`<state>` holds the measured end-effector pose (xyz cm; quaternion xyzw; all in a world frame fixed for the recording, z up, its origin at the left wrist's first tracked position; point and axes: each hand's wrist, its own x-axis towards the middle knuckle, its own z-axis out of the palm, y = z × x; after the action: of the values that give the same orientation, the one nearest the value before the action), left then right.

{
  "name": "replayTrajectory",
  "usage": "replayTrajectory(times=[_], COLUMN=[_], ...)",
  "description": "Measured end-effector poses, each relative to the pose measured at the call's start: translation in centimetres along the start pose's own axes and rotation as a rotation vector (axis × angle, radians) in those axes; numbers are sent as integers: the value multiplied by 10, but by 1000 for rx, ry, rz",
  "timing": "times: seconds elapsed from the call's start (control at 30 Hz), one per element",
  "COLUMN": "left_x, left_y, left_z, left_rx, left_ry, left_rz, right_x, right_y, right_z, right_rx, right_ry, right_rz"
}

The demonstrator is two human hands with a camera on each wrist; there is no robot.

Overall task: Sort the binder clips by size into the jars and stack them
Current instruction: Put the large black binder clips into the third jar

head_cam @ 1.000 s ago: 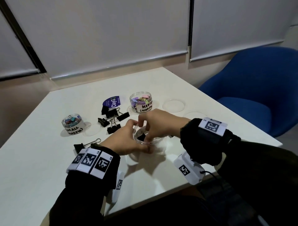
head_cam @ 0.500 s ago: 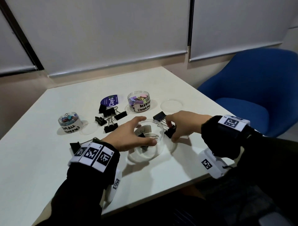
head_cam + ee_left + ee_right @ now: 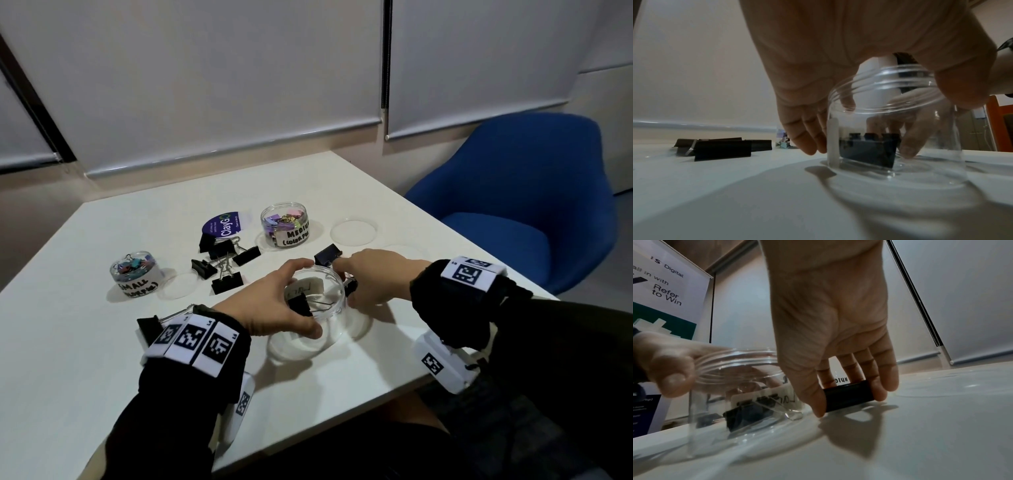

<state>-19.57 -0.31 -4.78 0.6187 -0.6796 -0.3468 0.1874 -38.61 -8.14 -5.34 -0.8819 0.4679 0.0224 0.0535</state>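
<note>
My left hand (image 3: 291, 301) grips a clear, labelled jar (image 3: 325, 294) near the front of the white table (image 3: 102, 342), thumb on its near rim (image 3: 900, 78) and fingers round the far side. One black binder clip (image 3: 867, 149) lies inside the jar. Just right of the jar, my right hand (image 3: 849, 402) pinches a second black clip (image 3: 849, 394) that rests on the table. A third black clip (image 3: 328, 255) lies behind the jar. Several more black clips (image 3: 226, 263) sit to the left.
A jar marked small (image 3: 137, 274) with coloured clips stands at the left, a jar marked medium (image 3: 286, 228) at the back. Clear lids (image 3: 354, 231) (image 3: 180, 289) lie beside them. A purple round label (image 3: 222, 224) lies at the back, a lone black clip (image 3: 149, 327) by my left wrist, a blue chair (image 3: 513, 205) at right.
My right hand has come out of the jar, moved to its right side and taken hold of a black clip on the table. The left hand still grips the jar.
</note>
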Motion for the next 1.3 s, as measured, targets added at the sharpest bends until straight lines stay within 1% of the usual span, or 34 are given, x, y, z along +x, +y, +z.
replayTrajectory(times=[0.07, 0.1, 0.2, 0.23, 0.3, 0.37, 0.43, 0.53, 0.63, 0.7, 0.77, 0.8, 0.87, 0.93, 0.97, 1.0, 1.03, 1.1, 1.17, 1.23, 1.3], left_x=[0, 0, 2, 3, 5, 7, 7, 7, 8, 8, 8, 7, 7, 6, 5, 5, 5, 3, 2, 0, -2], left_y=[0, 0, 0, -1, -2, -2, -1, -2, -4, -3, -3, -1, 0, 1, 1, 2, 1, 2, 3, 3, 3], left_z=[0, 0, 0, 1, 2, 1, 1, 0, 1, 1, 1, 1, 1, 2, 2, 2, 2, 2, 1, 1, 2], left_rx=[1, 2, 27, 34, 56, 101, 127, 135, 151, 141, 125, 115, 90, 67, 63, 67, 71, 82, 85, 96, 105], left_ry=[-3, -3, 6, 13, 35, 52, 55, 69, 79, 71, 56, 49, 41, 39, 40, 40, 40, 39, 38, 35, 37], left_rz=[2, 1, -3, -4, -13, -16, -11, -3, -1, -3, -13, -15, -12, -19, -25, -24, -27, -29, -31, -27, -30], right_x=[-1, -2, -12, -17, -26, -33, -34, -31, -29, -29, -27, -27, -24, -17, -11, -5, 0, 7, 9, 10, 14], right_y=[1, 1, 0, -2, -11, -23, -33, -45, -50, -51, -49, -48, -45, -36, -29, -20, -11, 3, 10, 13, 14], right_z=[-4, -9, -38, -50, -65, -69, -62, -50, -42, -38, -35, -35, -38, -45, -47, -48, -48, -41, -29, -20, -14], right_rx=[33, 72, 313, 408, 501, 466, 356, 228, 189, 136, 0, -30, 47, 227, 283, 287, 245, 99, 13, 13, 31], right_ry=[33, 72, 209, 211, 131, 35, -3, 24, 87, 78, 34, 27, 81, 215, 268, 282, 243, 58, -88, -132, -136], right_rz=[16, 25, 31, 4, -92, -151, -174, -205, -270, -286, -254, -234, -197, -139, -102, -62, -23, 40, 52, 29, 13])
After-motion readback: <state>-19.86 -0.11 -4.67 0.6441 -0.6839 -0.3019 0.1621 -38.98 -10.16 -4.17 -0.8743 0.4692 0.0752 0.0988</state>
